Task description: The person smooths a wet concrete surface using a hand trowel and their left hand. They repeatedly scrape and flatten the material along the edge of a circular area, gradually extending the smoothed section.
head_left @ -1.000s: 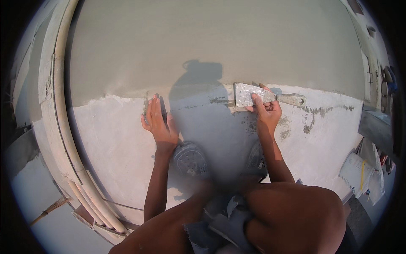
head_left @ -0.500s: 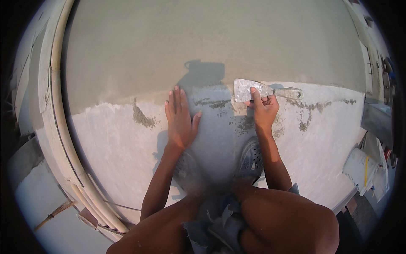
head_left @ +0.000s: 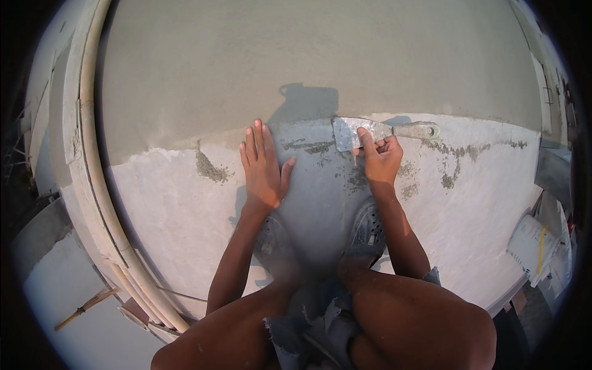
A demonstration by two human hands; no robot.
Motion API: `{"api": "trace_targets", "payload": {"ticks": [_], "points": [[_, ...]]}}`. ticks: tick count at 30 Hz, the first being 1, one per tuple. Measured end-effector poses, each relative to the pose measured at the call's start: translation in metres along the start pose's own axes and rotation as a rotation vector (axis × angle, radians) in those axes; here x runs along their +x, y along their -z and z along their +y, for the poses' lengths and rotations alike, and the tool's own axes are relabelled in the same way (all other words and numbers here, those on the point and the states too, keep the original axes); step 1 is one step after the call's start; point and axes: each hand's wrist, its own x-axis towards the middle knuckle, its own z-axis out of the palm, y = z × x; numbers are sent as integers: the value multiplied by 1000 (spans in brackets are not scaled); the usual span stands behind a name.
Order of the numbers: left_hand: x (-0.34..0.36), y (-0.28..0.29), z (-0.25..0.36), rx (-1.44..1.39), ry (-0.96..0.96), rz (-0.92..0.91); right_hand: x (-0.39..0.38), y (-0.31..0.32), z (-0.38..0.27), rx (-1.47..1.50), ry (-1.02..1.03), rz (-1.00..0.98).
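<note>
Along the seam where a smooth grey coat (head_left: 203, 68) meets a rough pale surface (head_left: 166, 206): both hands out ahead of the knees, well apart from each other.

Right hand (head_left: 382, 161) gripping a scraper (head_left: 381, 129), thumb on top of the metal blade, other fingers curled beneath. Blade broad, whitish with dried residue, its wide end toward the left; handle pointing right, clear of the grip, hole near its end. Tool lies roughly along the seam. Blade contact with the surface: cannot tell.

Left hand (head_left: 264, 176) open, back upward, fingers straight, thumb spread; fingertips at the seam. Cannot tell whether the palm bears weight.

Dark mortar patch (head_left: 211, 168) just left of the left hand; crumbly streaks (head_left: 452, 161) right of the right hand, below the handle. Perforated shoes (head_left: 365, 237) on the pale surface, between the forearms. Far left, long pale pipes (head_left: 90, 123) bowed by the lens. Far right, white sack (head_left: 524, 246) with a yellow strip (head_left: 542, 250).
</note>
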Motion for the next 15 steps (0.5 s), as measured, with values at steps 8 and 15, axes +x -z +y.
{"api": "trace_targets", "payload": {"ticks": [8,15], "points": [[0,1,0,-25,-6,13,10,1,-7,18,58,31],[0,-2,-4,-47,-20,32,12,6,-9,27,66,22]]}}
